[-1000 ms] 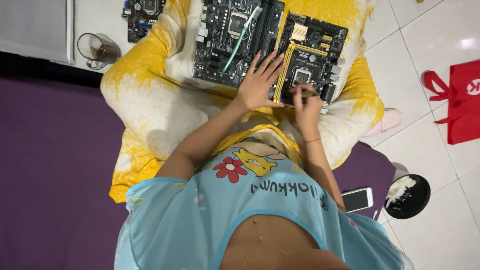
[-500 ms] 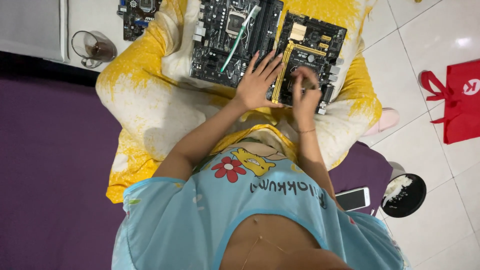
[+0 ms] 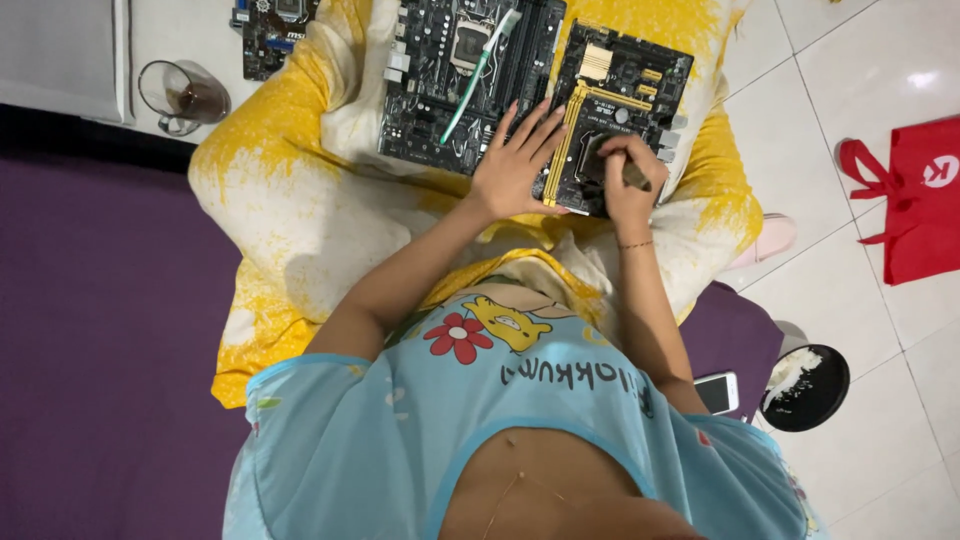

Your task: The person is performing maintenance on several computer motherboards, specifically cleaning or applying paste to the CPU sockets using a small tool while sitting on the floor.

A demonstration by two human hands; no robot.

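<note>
2 circuit boards sit side by side on the cushion (image 3: 300, 230): the left board (image 3: 440, 100) carries a toothbrush (image 3: 478, 75), the right board (image 3: 625, 100) lies under both hands, left hand (image 3: 515, 165) flat, right hand (image 3: 625, 180) gripping a small tool (image 3: 637, 178). A 3rd board (image 3: 272, 30) and a glass (image 3: 180, 95) lie left on the floor; phone (image 3: 717, 392) and bowl (image 3: 805, 388) right, near the person; bag (image 3: 915, 205) far right.

Matt black circuit board (image 3: 625, 115) rests on soft yellow-white cloth (image 3: 290, 200); glossy floor tiles (image 3: 850, 60).

- Left hand (image 3: 515, 165) lies flat, fingers spread, across two motherboards.
- Right hand (image 3: 628, 180) grips a small brush on the gold-trimmed motherboard (image 3: 620, 100).
- Green toothbrush (image 3: 478, 72) at eleven o'clock.
</note>
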